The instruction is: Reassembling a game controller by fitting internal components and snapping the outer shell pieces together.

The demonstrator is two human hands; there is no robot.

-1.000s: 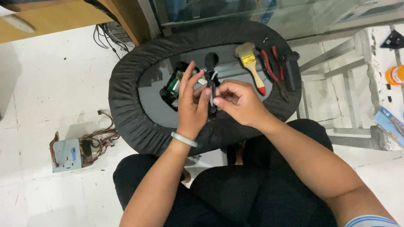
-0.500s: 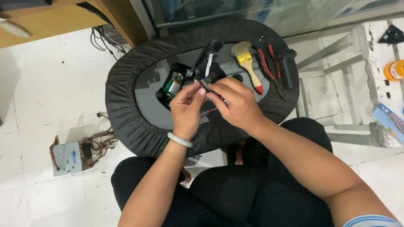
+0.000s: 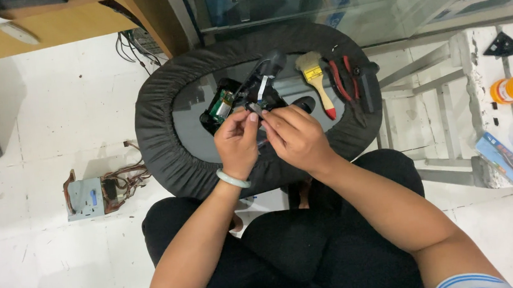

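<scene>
The left hand [image 3: 236, 141] and right hand [image 3: 291, 136] meet fingertip to fingertip, pinching a small dark flat-cabled part [image 3: 255, 107] just above the opened black device [image 3: 246, 96], probably for a steady grip. That device rests inside the padded black oval tray [image 3: 164, 133]; the yellow-handled brush [image 3: 315, 78] lies near, leaving open room leftward.

An oval black-rimmed tray [image 3: 164, 133] carries a paintbrush [image 3: 315, 78], red-handled pliers [image 3: 341, 77] and an opened black device [image 3: 228, 100].

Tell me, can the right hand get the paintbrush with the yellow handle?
Probably yes. The paintbrush lies uncovered on the padded tray, just beyond the right hand, with nothing between them. But that hand and the left hand are both pinching a small black part.
</scene>
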